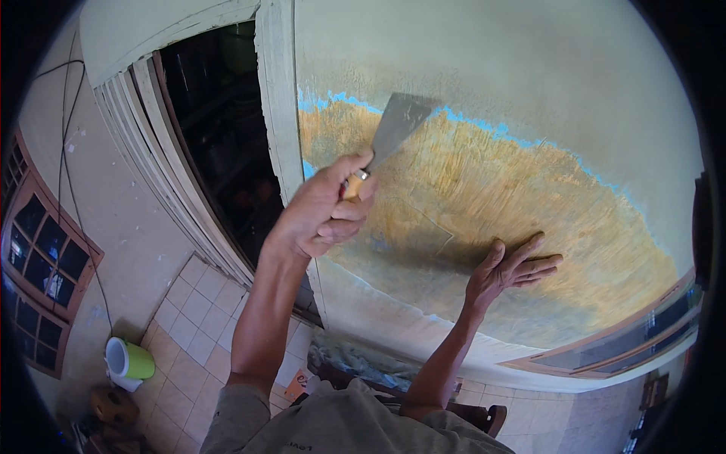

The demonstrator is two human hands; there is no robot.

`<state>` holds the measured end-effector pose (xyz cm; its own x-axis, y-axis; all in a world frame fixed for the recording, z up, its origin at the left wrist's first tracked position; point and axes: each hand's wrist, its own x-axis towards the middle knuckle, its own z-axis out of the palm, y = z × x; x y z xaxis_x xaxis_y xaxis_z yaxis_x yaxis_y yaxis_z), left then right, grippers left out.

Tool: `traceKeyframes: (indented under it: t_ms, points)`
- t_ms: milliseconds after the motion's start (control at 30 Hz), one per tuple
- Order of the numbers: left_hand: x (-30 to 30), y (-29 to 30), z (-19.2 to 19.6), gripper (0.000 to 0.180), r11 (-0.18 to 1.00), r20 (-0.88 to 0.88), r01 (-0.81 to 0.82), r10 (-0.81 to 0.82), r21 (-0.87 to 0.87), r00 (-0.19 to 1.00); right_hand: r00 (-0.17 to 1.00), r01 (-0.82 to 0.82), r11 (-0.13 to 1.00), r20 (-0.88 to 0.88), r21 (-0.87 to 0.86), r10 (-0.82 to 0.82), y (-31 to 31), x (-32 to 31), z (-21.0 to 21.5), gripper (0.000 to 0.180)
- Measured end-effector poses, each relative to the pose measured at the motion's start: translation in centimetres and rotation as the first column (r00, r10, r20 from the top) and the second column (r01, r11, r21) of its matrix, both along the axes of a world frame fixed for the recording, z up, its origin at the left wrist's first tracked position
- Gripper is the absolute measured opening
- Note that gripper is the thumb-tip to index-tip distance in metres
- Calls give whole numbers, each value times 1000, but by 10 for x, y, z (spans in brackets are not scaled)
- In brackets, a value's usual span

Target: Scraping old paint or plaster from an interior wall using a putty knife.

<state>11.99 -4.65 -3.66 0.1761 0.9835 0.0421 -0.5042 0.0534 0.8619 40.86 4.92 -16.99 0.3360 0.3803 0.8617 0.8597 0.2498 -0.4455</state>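
My left hand (333, 208) is wrapped round the pale wooden handle of a scraper (398, 125). Its flat metal blade points up and reaches the ragged blue edge where grey-white paint meets a bare patch. That bare patch (469, 181), yellow-brown and streaked, spreads wide across the wall (484, 53). Lower and to the right, my right hand (514, 268) lies against the patch with fingers spread, holding nothing. Whether the blade touches the wall, I cannot tell.
Left of the patch runs a white door frame (278, 98) beside a dark doorway (219, 113). A green bucket (136, 362) stands on the tiled floor (181, 378) at lower left. Wood-framed glass (643, 333) borders the wall at lower right. Cables (64, 151) hang at far left.
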Motion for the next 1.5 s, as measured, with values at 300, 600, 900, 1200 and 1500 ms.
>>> traceKeyframes:
  t_ms: [300, 600, 900, 1200, 1500]
  points:
    - [4, 0, -5, 47, 999, 3, -25, 25, 26, 1000, 1000, 2, 1000, 3, -9, -1, -2, 0, 2, 76]
    - [22, -6, -25, 46, 998, 12, -60, 60, -9, 998, 1000, 3, 1000, 31, 31, -3, -1, 3, 5, 75]
    - [28, -3, -37, 47, 991, -42, -105, 102, -81, 994, 998, 31, 999, 47, 32, -32, 0, 1, 3, 74]
    - [23, 7, -12, 49, 997, -15, -44, 45, 63, 999, 999, 14, 1000, 31, 15, -14, 0, -2, 4, 75]
    - [44, 8, 10, 49, 982, -96, -182, 186, 45, 978, 1000, 6, 1000, 24, 24, -6, 0, 4, 4, 74]
